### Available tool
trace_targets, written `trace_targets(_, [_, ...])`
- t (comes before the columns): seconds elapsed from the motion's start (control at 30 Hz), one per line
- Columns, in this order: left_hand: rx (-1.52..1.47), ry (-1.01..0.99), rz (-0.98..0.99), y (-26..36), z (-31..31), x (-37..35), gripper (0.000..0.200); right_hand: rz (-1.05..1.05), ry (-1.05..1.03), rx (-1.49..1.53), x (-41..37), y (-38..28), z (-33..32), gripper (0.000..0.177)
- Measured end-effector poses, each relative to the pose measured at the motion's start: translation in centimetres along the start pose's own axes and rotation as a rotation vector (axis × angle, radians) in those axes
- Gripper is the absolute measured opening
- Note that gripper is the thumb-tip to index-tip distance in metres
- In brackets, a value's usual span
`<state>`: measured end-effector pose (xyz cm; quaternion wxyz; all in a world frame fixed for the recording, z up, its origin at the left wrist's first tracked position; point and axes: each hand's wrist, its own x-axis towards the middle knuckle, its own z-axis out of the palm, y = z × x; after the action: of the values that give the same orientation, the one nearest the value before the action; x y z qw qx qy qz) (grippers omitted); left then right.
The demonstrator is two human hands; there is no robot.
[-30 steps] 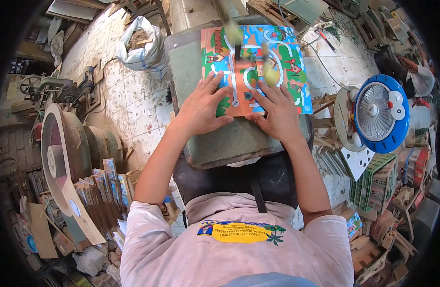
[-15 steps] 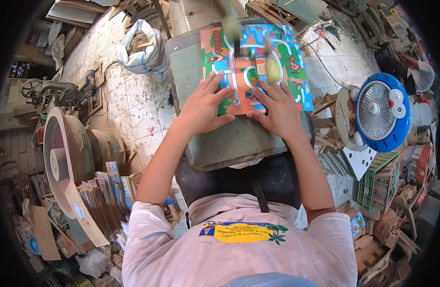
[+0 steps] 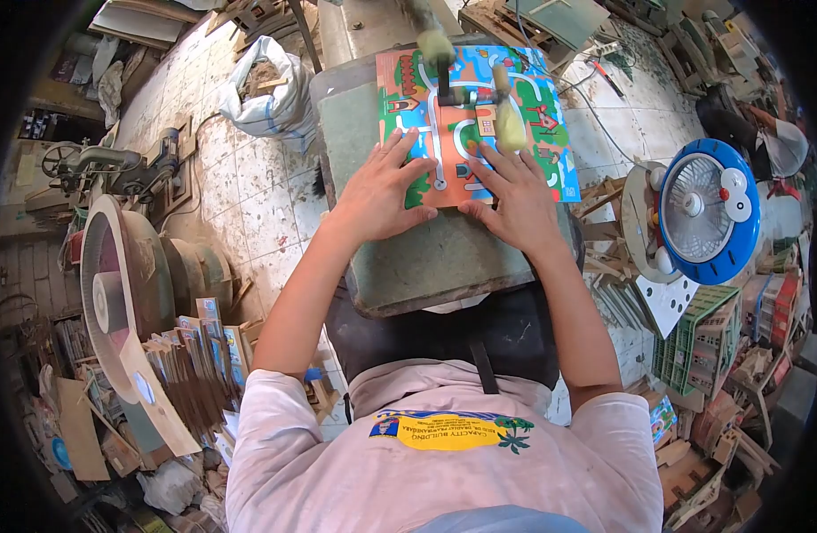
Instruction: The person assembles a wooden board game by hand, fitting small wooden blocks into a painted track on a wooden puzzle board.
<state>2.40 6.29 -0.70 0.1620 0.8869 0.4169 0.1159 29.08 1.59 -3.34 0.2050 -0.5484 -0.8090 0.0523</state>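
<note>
A brightly printed board (image 3: 453, 169) with white winding tracks, small houses and trees lies flat on the worn green machine table (image 3: 408, 275). My left hand (image 3: 386, 191) rests palm down on its near left part, fingers stretched out and thumb apart. On the near right part my right hand (image 3: 515, 200) lies flat, fingers spread and pointing away from me. Over the board hangs a dark machine arm (image 3: 443, 80) with pale, blurred knobs (image 3: 511, 129) just beyond my right fingertips. Where the machine meets the board is hard to make out.
A blue fan (image 3: 710, 210) with a cartoon face stands at right, near a green crate (image 3: 697, 338). At left are a large wheel-shaped machine (image 3: 115, 302), stacked thin boards (image 3: 191, 355) and a white sack (image 3: 266, 102). Another person (image 3: 781, 142) is at far right.
The board has slid very slightly away from me, with both hands still flat on it. The machine's dark arm and pale knobs look sharper and sit slightly differently.
</note>
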Motion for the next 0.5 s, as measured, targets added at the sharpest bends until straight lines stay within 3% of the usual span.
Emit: trace_targets(0.5, [-0.022,0.008,-0.001,-0.9,0.36,0.71,0.069,-0.016,0.025,0.021,0.8,0.45,0.19,0.069])
